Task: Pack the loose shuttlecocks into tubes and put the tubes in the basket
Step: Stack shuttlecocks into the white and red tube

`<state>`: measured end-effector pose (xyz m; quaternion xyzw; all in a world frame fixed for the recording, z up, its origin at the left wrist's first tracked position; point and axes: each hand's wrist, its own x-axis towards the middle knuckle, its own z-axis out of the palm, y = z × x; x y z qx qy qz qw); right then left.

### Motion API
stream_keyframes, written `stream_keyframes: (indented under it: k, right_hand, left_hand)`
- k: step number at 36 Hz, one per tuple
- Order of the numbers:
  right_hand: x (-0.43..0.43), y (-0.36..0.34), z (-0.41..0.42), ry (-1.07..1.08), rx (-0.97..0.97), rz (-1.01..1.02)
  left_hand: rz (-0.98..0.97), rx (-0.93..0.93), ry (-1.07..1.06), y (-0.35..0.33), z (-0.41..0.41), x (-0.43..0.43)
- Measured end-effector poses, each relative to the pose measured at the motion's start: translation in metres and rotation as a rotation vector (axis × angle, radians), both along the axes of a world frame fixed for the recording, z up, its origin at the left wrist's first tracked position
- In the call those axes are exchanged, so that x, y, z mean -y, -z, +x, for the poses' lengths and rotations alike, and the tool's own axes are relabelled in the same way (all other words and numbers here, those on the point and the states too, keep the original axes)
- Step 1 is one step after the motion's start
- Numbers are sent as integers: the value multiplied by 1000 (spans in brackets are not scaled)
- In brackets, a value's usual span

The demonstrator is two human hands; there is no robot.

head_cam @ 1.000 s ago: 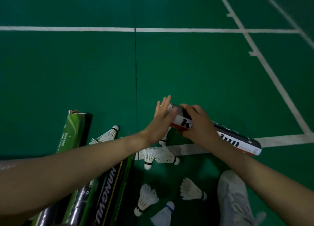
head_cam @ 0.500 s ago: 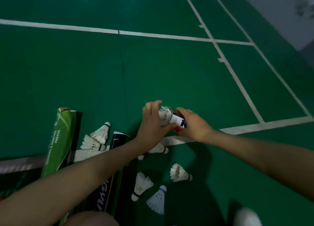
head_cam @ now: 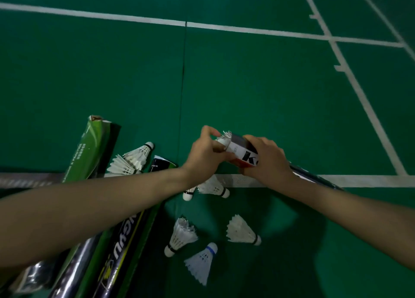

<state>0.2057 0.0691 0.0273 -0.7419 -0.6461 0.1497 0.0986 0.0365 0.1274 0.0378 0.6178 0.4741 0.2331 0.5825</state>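
**Shuttlecock (head_cam: 222,138) into tube (head_cam: 241,153)**

Right hand (head_cam: 266,160): clamped round tube, mouth toward 10 o'clock. Left hand (head_cam: 202,157): pinching shuttlecock, feathers protruding at mouth. Advisable: push straight, gently, sparing feathers. Loose shuttlecocks (head_cam: 179,235): floor, 6 o'clock. Basket: unseen.

The white tube (head_cam: 243,155) bears a large black "K". The black tube (head_cam: 125,241) reads "PUSH IN" at its end and "GYU" along its side. Print on the green tube (head_cam: 89,149) is illegible.
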Motion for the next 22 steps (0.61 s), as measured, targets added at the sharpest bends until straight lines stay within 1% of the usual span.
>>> stream_keyframes:
  k: [3, 6, 10, 13, 15, 18, 20, 21, 22]
  right_hand:
    - [2, 3, 6, -1, -10, 26]
    - [6, 10, 9, -21, -5, 34]
    - [12, 22, 9, -19, 16, 63]
    - [17, 29, 7, -38, 32, -5]
    - [21, 32, 4, -77, 36, -49]
    - [27, 37, 0, -115, 58, -110]
    - [31, 42, -1, -118, 64, -141]
    - [33, 44, -1, -117, 68, -155]
    - [35, 46, -1, -113, 72, -166]
  left_hand:
    - [-25, 15, 0, 1, 8, 3]
    - [-25, 23, 52, 5, 10, 10]
    - [-104, 89, 94, 15, 10, 20]
    - [-147, 117, 79, 28, 11, 31]
    - [-128, 115, 49, 35, 6, 37]
    - [-33, 78, -38, 40, -10, 35]
    - [-20, 23, -108, 43, -21, 28]
    - [-6, -41, -111, 47, -25, 23]
    - [29, -144, -84, 53, -29, 17]
